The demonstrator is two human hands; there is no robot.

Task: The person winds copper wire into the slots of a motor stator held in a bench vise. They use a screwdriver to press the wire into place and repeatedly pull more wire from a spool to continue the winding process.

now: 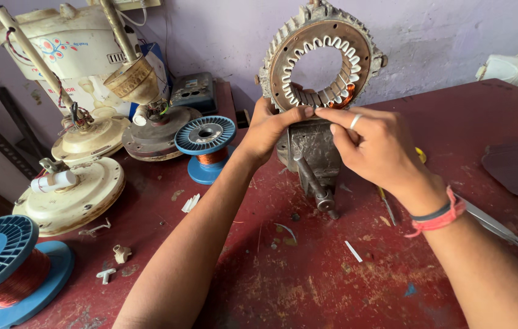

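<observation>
Head view: a ring-shaped motor stator [321, 58] stands upright, clamped in a small grey vise [311, 159] near the back edge of a worn red workbench [307, 280]. Both hands meet at the ring's lower rim, just above the vise. The left hand [269, 128] pinches the rim at its lower left; the right hand [376, 146], wearing a ring and red wristband, pinches beside it, fingertips touching the slots. The stator's opening faces the person. A blue spool of copper wire [206, 146] stands left of the vise; a second blue spool [9, 268] sits at the front left corner. Cream fan housings [76, 195] crowd the left side.
</observation>
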